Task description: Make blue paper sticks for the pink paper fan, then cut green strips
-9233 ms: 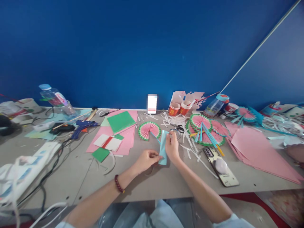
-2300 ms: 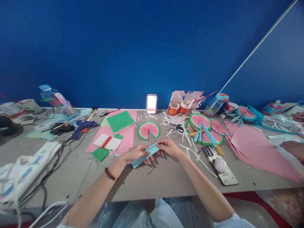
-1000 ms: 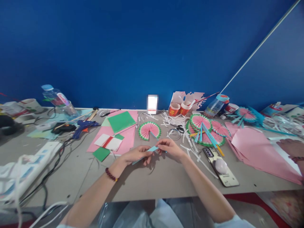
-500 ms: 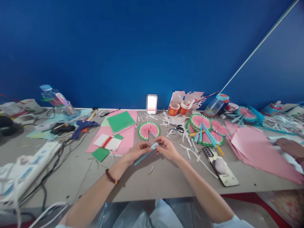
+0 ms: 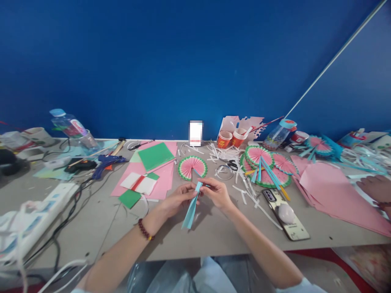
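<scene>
A folded light-blue paper strip [image 5: 191, 212] is held above the table in front of me, its lower end hanging toward me and fanning slightly apart. My left hand [image 5: 181, 198] is closed on it, thumb along its upper part. At its top end, my right hand [image 5: 216, 193] pinches the same strip near the fold. Just beyond my fingers lies a round pleated paper fan [image 5: 192, 168], pink inside with a green rim and a gap at its near side.
Left are green paper [image 5: 156, 156], pink sheets, a blue glue gun [image 5: 105, 165] and a power strip [image 5: 41, 219]. Right are scissors [image 5: 232, 164], paper cups [image 5: 225, 139], finished fans [image 5: 259, 156], a phone [image 5: 287, 215] and pink paper [image 5: 339, 195]. Another person's hand [image 5: 374, 189] rests far right.
The light-blue strip has swung from a slant to nearly upright, its lower end now opened and turned toward me. Both hands keep hold of it. The other person's hand shifted slightly.
</scene>
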Demonstrator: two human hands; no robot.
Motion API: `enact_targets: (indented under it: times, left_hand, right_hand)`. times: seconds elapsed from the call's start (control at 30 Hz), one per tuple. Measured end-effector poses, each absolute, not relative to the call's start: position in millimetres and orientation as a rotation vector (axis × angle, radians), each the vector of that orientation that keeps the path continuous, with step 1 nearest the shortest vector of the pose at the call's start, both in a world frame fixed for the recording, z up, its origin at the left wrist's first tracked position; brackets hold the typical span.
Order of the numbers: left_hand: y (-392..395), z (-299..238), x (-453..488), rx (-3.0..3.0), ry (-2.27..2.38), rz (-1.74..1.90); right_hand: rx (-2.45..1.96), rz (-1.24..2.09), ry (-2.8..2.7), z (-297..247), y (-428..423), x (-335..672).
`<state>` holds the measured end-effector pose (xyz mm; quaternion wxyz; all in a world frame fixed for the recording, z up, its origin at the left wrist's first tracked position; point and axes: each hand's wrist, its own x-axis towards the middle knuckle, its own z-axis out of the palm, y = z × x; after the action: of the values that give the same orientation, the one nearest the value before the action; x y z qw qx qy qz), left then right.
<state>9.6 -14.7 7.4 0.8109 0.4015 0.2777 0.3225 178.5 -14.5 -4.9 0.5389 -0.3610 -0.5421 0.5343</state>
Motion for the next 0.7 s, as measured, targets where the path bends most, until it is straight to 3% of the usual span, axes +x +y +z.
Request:
enact_targets:
  times: [0.7]
  left_hand:
    - [-14.5,6.4,12.0,0.943,0.709,0.747]
  right_hand:
    - [-0.876,1.411,-1.079,-10.4,-12.3,173.2]
